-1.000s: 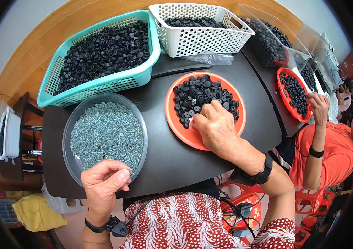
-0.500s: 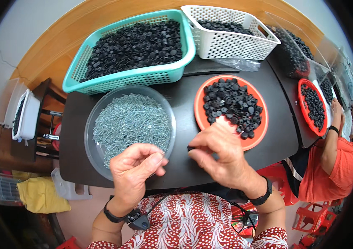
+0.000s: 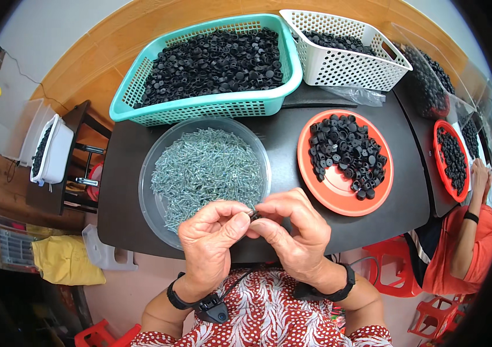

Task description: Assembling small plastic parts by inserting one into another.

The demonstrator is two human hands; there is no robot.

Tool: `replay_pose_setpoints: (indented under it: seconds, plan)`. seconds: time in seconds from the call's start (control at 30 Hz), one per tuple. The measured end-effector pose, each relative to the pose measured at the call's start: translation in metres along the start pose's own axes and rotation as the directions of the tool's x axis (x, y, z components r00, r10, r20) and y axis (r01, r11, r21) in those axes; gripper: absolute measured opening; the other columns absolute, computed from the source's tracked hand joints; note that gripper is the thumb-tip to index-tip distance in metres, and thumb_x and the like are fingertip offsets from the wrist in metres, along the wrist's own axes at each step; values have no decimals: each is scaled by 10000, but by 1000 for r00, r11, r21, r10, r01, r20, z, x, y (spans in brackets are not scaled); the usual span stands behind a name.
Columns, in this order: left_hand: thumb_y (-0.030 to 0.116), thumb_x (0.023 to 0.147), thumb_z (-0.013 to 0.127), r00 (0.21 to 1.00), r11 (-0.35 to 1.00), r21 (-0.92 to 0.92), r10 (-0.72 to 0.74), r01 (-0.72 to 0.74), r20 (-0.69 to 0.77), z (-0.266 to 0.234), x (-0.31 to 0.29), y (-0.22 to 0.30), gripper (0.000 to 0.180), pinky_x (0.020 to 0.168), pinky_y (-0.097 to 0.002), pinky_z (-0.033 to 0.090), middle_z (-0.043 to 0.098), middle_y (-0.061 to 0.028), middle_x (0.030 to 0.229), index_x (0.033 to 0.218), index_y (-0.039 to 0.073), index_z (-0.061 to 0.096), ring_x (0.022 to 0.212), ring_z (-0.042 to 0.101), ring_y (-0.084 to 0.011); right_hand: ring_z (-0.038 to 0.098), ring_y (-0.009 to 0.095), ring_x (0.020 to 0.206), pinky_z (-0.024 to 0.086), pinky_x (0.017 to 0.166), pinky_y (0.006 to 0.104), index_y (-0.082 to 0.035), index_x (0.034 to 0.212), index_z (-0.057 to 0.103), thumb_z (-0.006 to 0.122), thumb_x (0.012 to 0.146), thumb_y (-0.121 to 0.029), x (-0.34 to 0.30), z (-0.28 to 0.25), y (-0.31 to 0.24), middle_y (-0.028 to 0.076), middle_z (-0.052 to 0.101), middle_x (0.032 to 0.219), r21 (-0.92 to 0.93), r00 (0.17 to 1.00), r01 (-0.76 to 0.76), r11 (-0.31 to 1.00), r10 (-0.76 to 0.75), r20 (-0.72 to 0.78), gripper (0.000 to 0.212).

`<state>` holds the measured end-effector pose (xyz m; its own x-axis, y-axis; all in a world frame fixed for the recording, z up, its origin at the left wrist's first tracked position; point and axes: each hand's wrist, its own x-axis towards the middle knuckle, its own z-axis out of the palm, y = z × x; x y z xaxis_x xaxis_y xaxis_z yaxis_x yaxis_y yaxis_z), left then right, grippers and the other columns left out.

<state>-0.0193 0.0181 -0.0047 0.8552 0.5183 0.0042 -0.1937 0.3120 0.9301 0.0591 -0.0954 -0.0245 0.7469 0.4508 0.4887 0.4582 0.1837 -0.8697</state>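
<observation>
Left hand: the bare left hand (image 3: 211,243) is rising from the lower edge with its wrist bent inward, thumb and forefinger pinching a thin, shiny metal piece (image 3: 250,212) that the fingertips are mostly hiding.
Right hand: the bare right hand (image 3: 298,237) is leaning in to meet it, thumb and forefinger gripping a small black plastic part (image 3: 254,216); the other fingers are curling behind.
Meeting point: both sets of fingertips are coming together at the near side of the clear round plastic tub (image 3: 146,191), above the table; I can't tell how the two pieces are fitting.
Wrists: each is wearing a black strap (image 3: 344,284).
Tabletop: the dark, smooth table (image 3: 120,191) is bearing the tub, which is holding a heap of silver metal screws (image 3: 205,168), and, to its right, a round orange-red plastic plate (image 3: 338,200) carrying black plastic caps (image 3: 344,144).
Far side: a turquoise plastic basket (image 3: 211,110) and a white perforated plastic basket (image 3: 347,75) are standing there, both holding black pieces; a crumpled clear plastic bag (image 3: 362,96) is lying before the white one.
Room: a co-worker in an orange-red shirt (image 3: 469,248) is sitting at the right, near red plastic stools (image 3: 393,269); a yellow bag (image 3: 66,260) is resting at the lower left.
</observation>
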Motion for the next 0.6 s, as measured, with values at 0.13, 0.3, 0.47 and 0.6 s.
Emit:
replay_pose_setpoints:
  seconds: [0.13,0.3,0.47,0.6]
  plan:
    - [-15,857,631,999,997,-79,-24,21,-41,-6,0,-4,100,691,-220,492,644,-78,875,948,-55,634,764,595,-107,554,252,723,447,615,328,-1,959,668,758,664,-17,-2,8,6,119,611,842,-178,979,185,966,-196,-47,309]
    - [-23,854,629,996,999,-48,-17,13,-89,-4,-1,-6,88,707,-217,486,649,-74,878,939,-48,638,779,595,-111,555,247,728,448,618,319,0,996,673,764,667,-21,-6,10,7,121,617,858,-145,982,166,975,-176,-62,342]
    - [-8,850,636,999,996,-77,-46,44,-20,-1,-1,-2,97,691,-250,504,651,-110,865,928,-65,630,720,602,-131,566,215,746,466,648,299,6,1004,674,726,716,19,-7,3,5,113,625,873,-12,997,32,999,-33,-64,293]
    - [-1,848,637,999,999,-34,-35,35,10,-1,-1,2,104,658,-252,512,647,-126,860,926,-71,634,694,602,-140,581,138,812,479,685,259,21,1050,652,669,803,31,-11,-3,9,68,620,902,411,960,-261,873,279,19,247]
